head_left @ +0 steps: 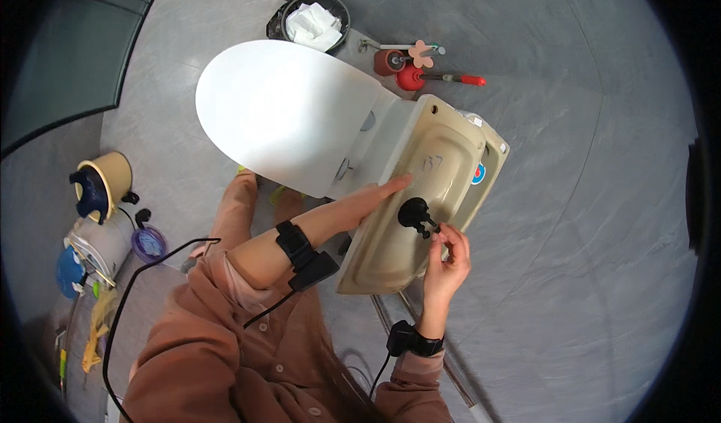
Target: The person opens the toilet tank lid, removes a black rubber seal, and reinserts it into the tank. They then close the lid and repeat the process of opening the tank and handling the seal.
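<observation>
A tan cistern lid (375, 261) lies tilted with its hollow underside up, over the open tank (492, 175) behind the white toilet (285, 115). A black push-button fitting (412, 211) with two thin rods sticks out of it. My right hand (449, 261) pinches the end of one rod between thumb and fingers. My left hand (379, 198) grips the lid's near-left edge, one finger lying over the rim; its other fingers are mostly hidden. Handwritten marks show inside the lid.
Beyond the toilet stand a bin (319, 21) with white paper, a red plunger (411, 78) and a brush holder (388, 61). Metal pipes (458, 382) lean below the lid. At left sit a yellow bucket (113, 179) and a purple basin (149, 243). Cables run from my wrist straps.
</observation>
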Motion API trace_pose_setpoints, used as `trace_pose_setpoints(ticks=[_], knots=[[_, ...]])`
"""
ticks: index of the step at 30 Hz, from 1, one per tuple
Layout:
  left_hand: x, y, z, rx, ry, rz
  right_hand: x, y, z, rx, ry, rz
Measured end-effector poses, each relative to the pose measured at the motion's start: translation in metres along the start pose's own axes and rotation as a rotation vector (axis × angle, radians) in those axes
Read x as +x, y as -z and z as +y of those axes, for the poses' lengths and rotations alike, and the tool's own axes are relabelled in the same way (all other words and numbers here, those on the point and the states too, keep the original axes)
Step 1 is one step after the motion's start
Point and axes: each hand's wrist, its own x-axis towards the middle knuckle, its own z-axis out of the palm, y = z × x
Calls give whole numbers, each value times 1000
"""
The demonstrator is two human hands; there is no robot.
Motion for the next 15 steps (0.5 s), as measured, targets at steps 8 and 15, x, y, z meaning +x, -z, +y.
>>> trace_pose_setpoints(ticks=[8, 15], knots=[[12, 11, -5, 344, 120, 42, 4, 4, -1, -20, -28, -41], [14, 5, -10, 211, 17, 38, 11, 4, -11, -226, 153, -91]])
